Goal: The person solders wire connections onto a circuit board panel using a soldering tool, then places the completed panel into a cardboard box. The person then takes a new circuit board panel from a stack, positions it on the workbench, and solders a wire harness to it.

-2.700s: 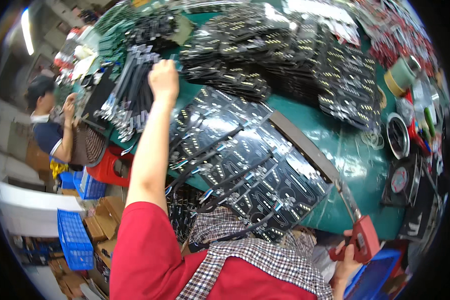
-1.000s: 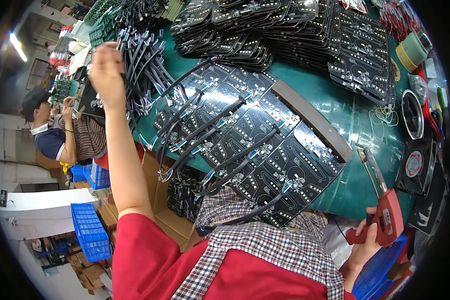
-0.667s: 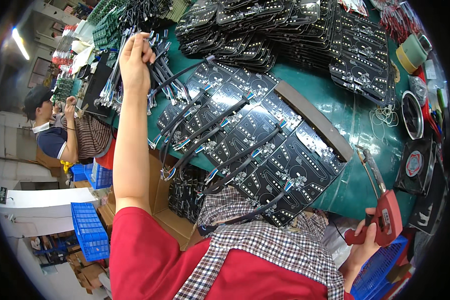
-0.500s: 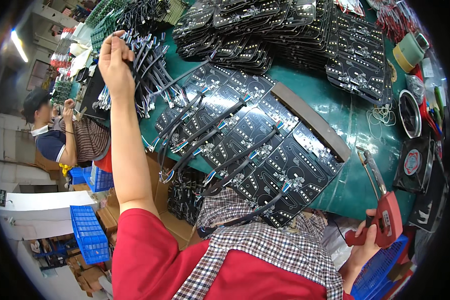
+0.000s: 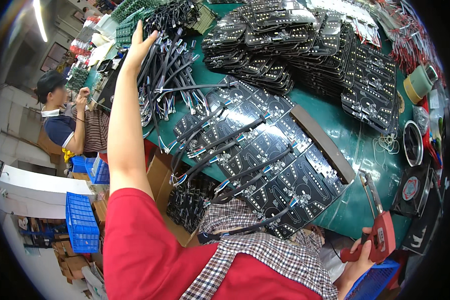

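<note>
Since half a second ago, the left hand (image 5: 138, 47) has gone from curled to spread, thumb apart from fingers, no cable visibly in it; it lies at the left side of the dark cable bundle (image 5: 167, 70). The right hand (image 5: 361, 255) grips a red soldering gun (image 5: 382, 237) beside the black circuit-board panel (image 5: 307, 182) on the green tabletop (image 5: 345, 215). The step appears to be cable selection; the next move calls for pinching one cable free without dragging its neighbours.
</note>
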